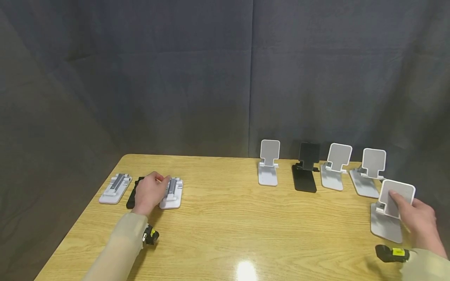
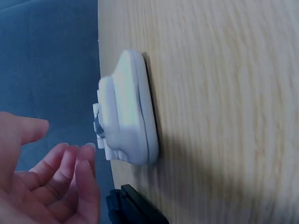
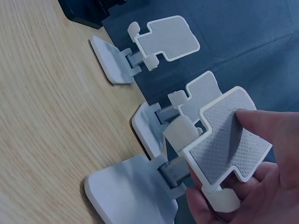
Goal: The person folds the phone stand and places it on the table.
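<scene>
With the thumb on the front of its padded plate and fingers behind, my right hand holds an unfolded white phone stand. In the right wrist view the stand's base sits at the table and its plate tilts up. My left hand hovers over a folded black phone stand, hiding most of it. Beside that hand lies a folded white phone stand. Seen from the left wrist, loosely bent fingers are apart from the folded white stand.
Another folded white stand lies at the far left. Along the back right stand unfolded stands: a white one, a black one, and two more white ones. A dark curtain hangs behind the wooden table.
</scene>
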A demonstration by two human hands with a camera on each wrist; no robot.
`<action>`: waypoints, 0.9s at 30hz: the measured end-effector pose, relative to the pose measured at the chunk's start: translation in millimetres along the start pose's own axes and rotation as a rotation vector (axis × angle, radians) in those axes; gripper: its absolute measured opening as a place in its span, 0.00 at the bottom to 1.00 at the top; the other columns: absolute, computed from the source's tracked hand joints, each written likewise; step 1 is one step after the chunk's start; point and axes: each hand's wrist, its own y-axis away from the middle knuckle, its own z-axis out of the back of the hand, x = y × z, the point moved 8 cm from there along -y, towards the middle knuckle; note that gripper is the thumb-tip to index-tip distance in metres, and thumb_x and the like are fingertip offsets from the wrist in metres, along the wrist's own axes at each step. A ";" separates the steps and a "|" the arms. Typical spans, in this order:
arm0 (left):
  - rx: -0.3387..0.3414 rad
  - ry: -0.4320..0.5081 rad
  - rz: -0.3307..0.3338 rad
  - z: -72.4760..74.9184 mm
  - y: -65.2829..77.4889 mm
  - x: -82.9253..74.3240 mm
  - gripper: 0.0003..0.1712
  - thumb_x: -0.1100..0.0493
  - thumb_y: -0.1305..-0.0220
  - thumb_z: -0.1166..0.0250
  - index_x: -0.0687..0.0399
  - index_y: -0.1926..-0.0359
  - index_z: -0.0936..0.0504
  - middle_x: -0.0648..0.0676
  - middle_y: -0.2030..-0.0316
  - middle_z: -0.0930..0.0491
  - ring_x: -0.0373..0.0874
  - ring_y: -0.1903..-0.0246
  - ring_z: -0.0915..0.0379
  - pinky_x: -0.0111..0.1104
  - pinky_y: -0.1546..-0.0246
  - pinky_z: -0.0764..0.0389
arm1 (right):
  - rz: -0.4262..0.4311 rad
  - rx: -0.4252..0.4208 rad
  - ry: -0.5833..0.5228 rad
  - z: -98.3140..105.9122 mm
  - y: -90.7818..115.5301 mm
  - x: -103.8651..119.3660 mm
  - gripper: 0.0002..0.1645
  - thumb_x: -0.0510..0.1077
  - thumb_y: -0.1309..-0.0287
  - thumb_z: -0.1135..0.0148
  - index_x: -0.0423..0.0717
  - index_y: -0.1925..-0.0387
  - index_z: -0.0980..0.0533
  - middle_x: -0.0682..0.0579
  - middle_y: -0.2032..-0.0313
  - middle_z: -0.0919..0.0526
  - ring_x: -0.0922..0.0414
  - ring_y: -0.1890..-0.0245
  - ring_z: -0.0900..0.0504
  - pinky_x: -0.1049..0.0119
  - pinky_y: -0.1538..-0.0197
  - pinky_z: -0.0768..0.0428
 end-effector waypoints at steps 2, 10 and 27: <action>-0.014 0.020 -0.019 0.2 0.7 -5.2 0.22 0.43 0.26 0.40 0.58 0.57 0.19 0.55 0.75 0.23 0.47 0.80 0.31 0.36 0.82 0.34 | 0.012 0.018 -0.006 -1.3 -0.5 1.2 0.52 0.67 0.29 0.55 0.27 0.26 0.47 0.24 0.34 0.40 0.35 0.46 0.33 0.56 0.58 0.26; -0.012 0.071 -0.081 -2.5 5.5 -23.1 0.21 0.42 0.27 0.40 0.56 0.57 0.19 0.54 0.74 0.24 0.48 0.79 0.32 0.36 0.81 0.34 | 0.053 0.039 -0.001 -6.5 1.2 11.0 0.50 0.65 0.27 0.56 0.27 0.26 0.47 0.24 0.34 0.40 0.34 0.43 0.36 0.44 0.40 0.31; -0.002 0.104 -0.129 -7.9 6.8 -35.5 0.21 0.42 0.27 0.40 0.56 0.58 0.19 0.53 0.75 0.23 0.47 0.80 0.32 0.37 0.80 0.33 | 0.162 0.013 -0.060 -10.7 23.5 67.9 0.48 0.64 0.27 0.52 0.32 0.24 0.45 0.29 0.33 0.36 0.35 0.38 0.38 0.35 0.30 0.44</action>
